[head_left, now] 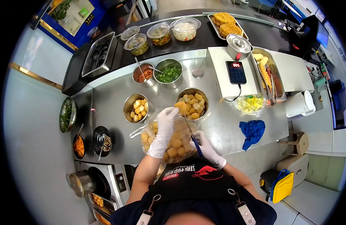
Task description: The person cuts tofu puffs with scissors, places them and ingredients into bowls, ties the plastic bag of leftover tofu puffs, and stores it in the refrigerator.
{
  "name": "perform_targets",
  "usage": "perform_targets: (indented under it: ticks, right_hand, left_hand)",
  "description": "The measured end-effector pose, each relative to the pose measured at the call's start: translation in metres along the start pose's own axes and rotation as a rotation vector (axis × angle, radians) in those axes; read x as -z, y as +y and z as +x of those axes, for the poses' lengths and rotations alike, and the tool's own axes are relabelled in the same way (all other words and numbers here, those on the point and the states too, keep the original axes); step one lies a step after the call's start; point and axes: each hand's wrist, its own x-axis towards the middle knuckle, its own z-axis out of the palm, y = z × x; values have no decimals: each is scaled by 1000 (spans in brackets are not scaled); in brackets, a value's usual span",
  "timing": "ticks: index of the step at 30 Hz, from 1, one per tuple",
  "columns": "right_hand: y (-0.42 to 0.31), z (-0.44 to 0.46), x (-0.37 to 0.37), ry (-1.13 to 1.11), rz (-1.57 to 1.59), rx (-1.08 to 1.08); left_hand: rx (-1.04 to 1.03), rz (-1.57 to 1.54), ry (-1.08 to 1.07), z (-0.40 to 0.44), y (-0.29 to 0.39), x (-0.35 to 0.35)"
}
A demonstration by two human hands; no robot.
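My left hand (165, 128), in a white glove, pinches a golden fried tofu puff (180, 107) at the near rim of a steel bowl (207, 104) of cut puffs. In my gloved right hand (206, 146) is a pair of scissors (196, 144) with dark blue handles. Its blades point up at the puff; whether they touch it I cannot tell. Beneath my hands lies a clear plastic bag (175, 140) full of whole round puffs, close against my apron. To the left stands a second steel bowl (125, 109) with puffs showing pale insides.
Behind are steel pots of chopped greens (169, 74) and a red-brown topping (145, 75). A blue cloth (252, 133) lies at right, near a white box with a keypad (236, 72). Black bowls (101, 131) stand at left, above a stove pot (81, 183).
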Motion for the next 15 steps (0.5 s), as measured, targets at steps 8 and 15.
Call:
perform_targets:
  ticks: [8, 15]
  right_hand:
    - [11, 11, 2, 28, 132, -33]
    - [7, 14, -5, 64, 242, -9]
  left_hand:
    - [-5, 170, -21, -13, -18, -18]
    - [-22, 160, 2, -15, -23, -23]
